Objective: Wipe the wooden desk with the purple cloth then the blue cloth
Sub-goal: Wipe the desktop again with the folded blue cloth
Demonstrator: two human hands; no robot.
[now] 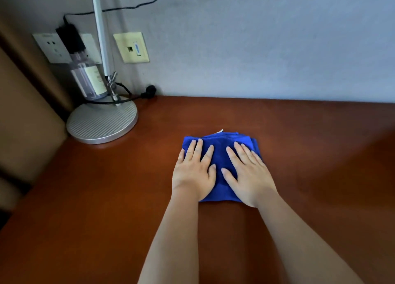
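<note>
Both hands lie flat on the folded blue cloth (220,155), which sits on the wooden bench (106,198) a little to the right of its middle and well apart from the wall. The left hand (193,172) presses the left part of the cloth with its fingers straight and a little spread; the right hand (249,174) does the same on the right part, and the two thumbs nearly meet over the centre. Neither hand grips anything; the palms only push down. The purple cloth is nowhere in view, so I judge that the work is already in its second part, the wiping with the blue one. At the far left corner stands a lamp (102,121) with a round metal base, a clear bottle (89,78) is behind it, and a black cable (128,99) runs along the back edge to a plug lying on the bench. What could go wrong, I think, comes from that corner: a wide stroke to the left may knock the base or catch the cable and pull the bottle over. Also, the cloth is folded in several layers, and with open palms a layer may slide and bunch up, so part of the surface stays unwiped. The right end of the bench is blurred, so I cannot say what lies there.
</note>
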